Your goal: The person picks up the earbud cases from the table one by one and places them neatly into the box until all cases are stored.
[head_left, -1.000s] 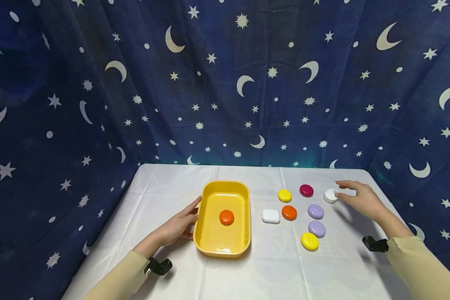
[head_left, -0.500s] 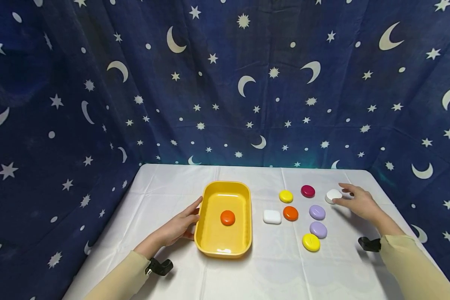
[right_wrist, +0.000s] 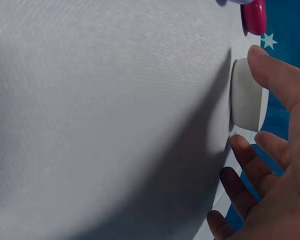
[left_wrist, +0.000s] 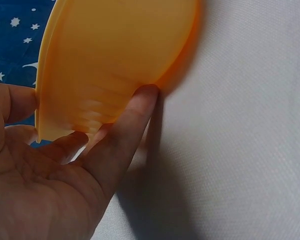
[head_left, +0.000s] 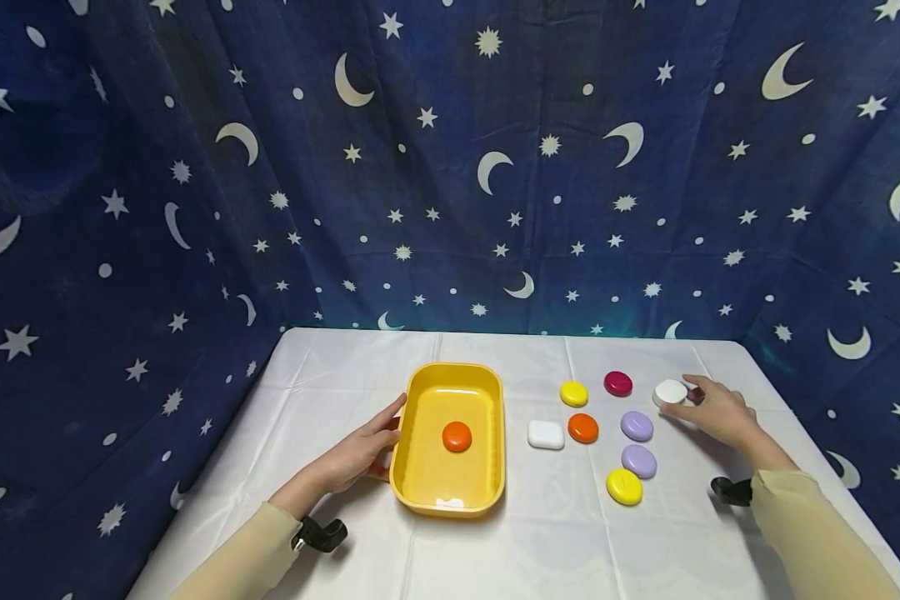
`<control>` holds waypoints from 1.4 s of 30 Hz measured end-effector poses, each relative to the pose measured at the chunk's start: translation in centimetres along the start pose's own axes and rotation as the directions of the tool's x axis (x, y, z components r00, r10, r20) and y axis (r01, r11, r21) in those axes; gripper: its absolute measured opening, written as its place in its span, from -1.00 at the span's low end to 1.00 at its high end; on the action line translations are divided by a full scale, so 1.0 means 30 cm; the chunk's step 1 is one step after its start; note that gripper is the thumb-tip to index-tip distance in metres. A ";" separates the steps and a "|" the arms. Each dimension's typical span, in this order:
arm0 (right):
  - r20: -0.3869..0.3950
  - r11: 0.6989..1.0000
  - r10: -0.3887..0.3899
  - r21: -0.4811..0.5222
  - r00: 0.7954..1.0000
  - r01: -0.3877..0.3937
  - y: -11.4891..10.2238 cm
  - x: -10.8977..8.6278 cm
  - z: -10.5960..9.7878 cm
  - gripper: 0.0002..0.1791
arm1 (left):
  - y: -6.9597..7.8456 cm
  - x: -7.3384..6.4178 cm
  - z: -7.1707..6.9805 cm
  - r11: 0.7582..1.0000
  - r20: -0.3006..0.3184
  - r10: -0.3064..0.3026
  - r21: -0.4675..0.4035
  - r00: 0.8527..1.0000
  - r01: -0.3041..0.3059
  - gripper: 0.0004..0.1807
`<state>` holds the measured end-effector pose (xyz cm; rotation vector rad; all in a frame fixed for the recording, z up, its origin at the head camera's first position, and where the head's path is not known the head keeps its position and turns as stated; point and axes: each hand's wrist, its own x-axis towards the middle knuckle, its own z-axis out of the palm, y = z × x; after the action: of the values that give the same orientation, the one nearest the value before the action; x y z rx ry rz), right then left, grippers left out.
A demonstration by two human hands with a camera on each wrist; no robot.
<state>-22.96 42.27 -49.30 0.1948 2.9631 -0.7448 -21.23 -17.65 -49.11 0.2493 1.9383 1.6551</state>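
Observation:
In the head view my left hand (head_left: 356,454) lies against the left wall of a yellow rectangular tray (head_left: 495,467). The left wrist view shows its fingers (left_wrist: 125,135) touching the tray's outer side, one at the rim and one low near the cloth. A glossy orange disc (head_left: 457,437) lies inside the tray. My right hand (head_left: 720,408) is at a white, puck-like round piece (head_left: 669,392) standing on the cloth. Its thumb overlaps the piece's near side and its fingers are spread at the far side, as the right wrist view shows with the white piece (right_wrist: 246,97).
Between tray and right hand lie a white rounded block (head_left: 546,435), an orange disc (head_left: 583,428), a crimson disc (head_left: 618,383), yellow discs (head_left: 573,393) and lilac discs (head_left: 637,426). A star-and-moon curtain (head_left: 450,167) encloses the white-covered table (head_left: 330,367).
My right hand has come a little left and down, bringing thumb and fingers around the white round piece. The left hand and tray have stayed in place.

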 end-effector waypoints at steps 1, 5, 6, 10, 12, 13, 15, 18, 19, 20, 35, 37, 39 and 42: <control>-0.004 1.000 0.010 -0.002 1.000 -0.010 -0.001 -0.001 0.002 0.17 | -0.001 0.000 0.000 1.000 0.000 0.000 0.001 1.000 0.000 -0.28; -0.026 0.999 0.041 -0.004 0.999 -0.041 -0.005 0.001 0.014 0.20 | -0.004 -0.001 -0.003 1.000 -0.003 -0.004 0.005 1.000 0.004 -0.28; -0.033 0.999 0.046 -0.003 0.998 -0.046 -0.007 0.001 0.017 0.19 | -0.004 -0.001 -0.003 1.000 -0.005 -0.004 0.006 1.000 0.004 -0.28; -0.056 0.998 0.056 0.000 0.997 -0.056 -0.010 0.005 0.028 0.16 | -0.005 -0.003 -0.004 1.000 -0.008 -0.004 0.010 1.000 0.005 -0.28; -0.066 0.998 0.059 0.001 0.996 -0.059 -0.013 0.007 0.032 0.14 | -0.005 -0.003 -0.004 1.000 -0.008 -0.004 0.010 1.000 0.004 -0.28; -0.070 0.998 0.060 0.002 0.996 -0.060 -0.014 0.007 0.034 0.13 | -0.006 -0.002 -0.004 1.000 -0.007 -0.004 0.010 1.000 0.004 -0.28; -0.075 0.998 0.065 0.008 0.995 -0.065 -0.016 0.007 0.037 0.11 | -0.006 -0.001 -0.004 1.000 -0.007 -0.006 0.011 1.000 0.006 -0.28; -0.081 0.998 0.069 0.016 0.994 -0.068 -0.019 0.006 0.040 0.08 | -0.006 0.000 -0.005 1.000 -0.009 -0.008 0.010 1.000 0.008 -0.28; -0.085 0.998 0.069 0.019 0.994 -0.068 -0.019 0.005 0.041 0.07 | -0.005 -0.001 -0.004 1.000 -0.008 -0.008 0.010 1.000 0.008 -0.28; -0.089 0.997 0.071 0.021 0.994 -0.070 -0.019 0.005 0.043 0.06 | -0.004 -0.002 -0.004 1.000 -0.007 -0.008 0.010 1.000 0.009 -0.28; -0.098 0.993 0.099 0.067 0.990 -0.093 -0.018 0.003 0.050 -0.02 | 0.003 -0.004 -0.001 1.000 -0.009 -0.015 0.003 1.000 0.015 -0.28; -0.111 0.994 0.094 0.073 0.989 -0.087 -0.021 0.002 0.051 -0.04 | 0.003 -0.005 -0.001 1.000 -0.008 -0.014 0.004 1.000 0.014 -0.28; -0.126 0.993 0.089 0.082 0.988 -0.079 -0.025 0.000 0.050 -0.06 | 0.004 -0.006 0.000 1.000 -0.008 -0.015 0.005 1.000 0.015 -0.27; -0.155 0.995 0.068 0.089 0.986 -0.055 -0.034 -0.002 0.047 -0.08 | 0.006 -0.007 -0.001 1.000 -0.011 -0.017 0.009 1.000 0.017 -0.27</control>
<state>-22.99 40.71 -50.06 0.3657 3.0581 -0.8872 -21.11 -17.72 -48.89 0.2273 1.9507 1.6407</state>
